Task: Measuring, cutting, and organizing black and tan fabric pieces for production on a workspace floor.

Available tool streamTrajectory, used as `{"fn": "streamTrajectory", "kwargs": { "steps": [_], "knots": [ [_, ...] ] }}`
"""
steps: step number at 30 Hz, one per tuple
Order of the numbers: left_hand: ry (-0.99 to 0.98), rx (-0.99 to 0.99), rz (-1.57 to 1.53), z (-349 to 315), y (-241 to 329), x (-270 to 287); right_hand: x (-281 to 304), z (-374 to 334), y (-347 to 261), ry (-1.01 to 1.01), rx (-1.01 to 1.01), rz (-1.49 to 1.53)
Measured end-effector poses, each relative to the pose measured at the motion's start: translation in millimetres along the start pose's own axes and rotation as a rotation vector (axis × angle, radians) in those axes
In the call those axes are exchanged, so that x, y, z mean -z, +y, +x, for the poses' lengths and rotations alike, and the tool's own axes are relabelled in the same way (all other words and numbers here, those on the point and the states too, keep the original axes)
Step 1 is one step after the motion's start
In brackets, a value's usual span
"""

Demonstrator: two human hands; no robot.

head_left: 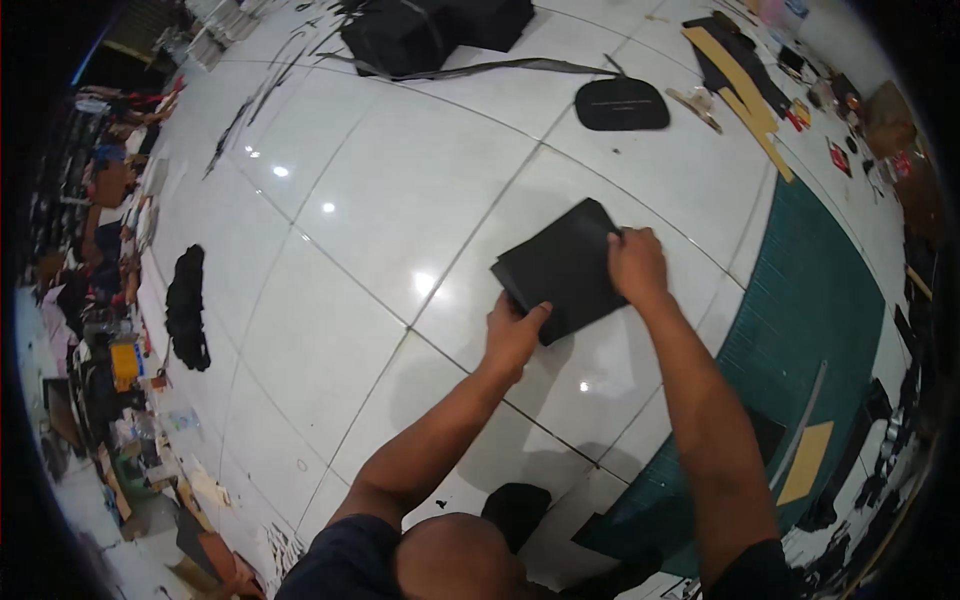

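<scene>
Dark sleeves (pixel 340 562), left hand (pixel 512 335) pinching black sheets (pixel 568 270) by their left edge, right hand (pixel 640 265) pinching their right edge, green mat (pixel 822 285) right of that hand, black panel (pixel 622 104) beyond.

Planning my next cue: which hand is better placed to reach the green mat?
Probably the right hand: it's nearer the green mat. The left hand holds the black sheets from the left.

Left grip (pixel 514 334), right grip (pixel 638 268) curled; forearms (pixel 705 405) extended.
</scene>
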State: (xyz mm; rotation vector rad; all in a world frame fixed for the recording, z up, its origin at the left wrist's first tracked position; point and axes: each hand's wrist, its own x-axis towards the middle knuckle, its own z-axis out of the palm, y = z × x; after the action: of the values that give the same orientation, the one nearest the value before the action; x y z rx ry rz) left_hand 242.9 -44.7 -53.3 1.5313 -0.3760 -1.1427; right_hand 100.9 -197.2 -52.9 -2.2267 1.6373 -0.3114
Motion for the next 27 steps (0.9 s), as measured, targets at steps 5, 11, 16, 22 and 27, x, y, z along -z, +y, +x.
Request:
{"fn": "streamTrajectory", "kwargs": {
  "steps": [5,11,16,22,27],
  "knots": [
    [0.109,0.124,0.080,1,-1,-10,16,0,-8,-0.092,-0.074,0.030],
    [0.309,0.144,0.330,12,1,-12,1,-1,-3,-0.173,-0.207,0.132],
    [0.235,0.057,0.321,20,21,-5,17,4,-10,-0.246,-0.246,0.168],
    [0.207,0.204,0.228,44,8,9,2,1,-5,-0.257,-0.255,0.294],
    [0.049,0.301,0.097,32,18,7,-5,-22,-11,-0.163,-0.249,0.138]
  ]
}}
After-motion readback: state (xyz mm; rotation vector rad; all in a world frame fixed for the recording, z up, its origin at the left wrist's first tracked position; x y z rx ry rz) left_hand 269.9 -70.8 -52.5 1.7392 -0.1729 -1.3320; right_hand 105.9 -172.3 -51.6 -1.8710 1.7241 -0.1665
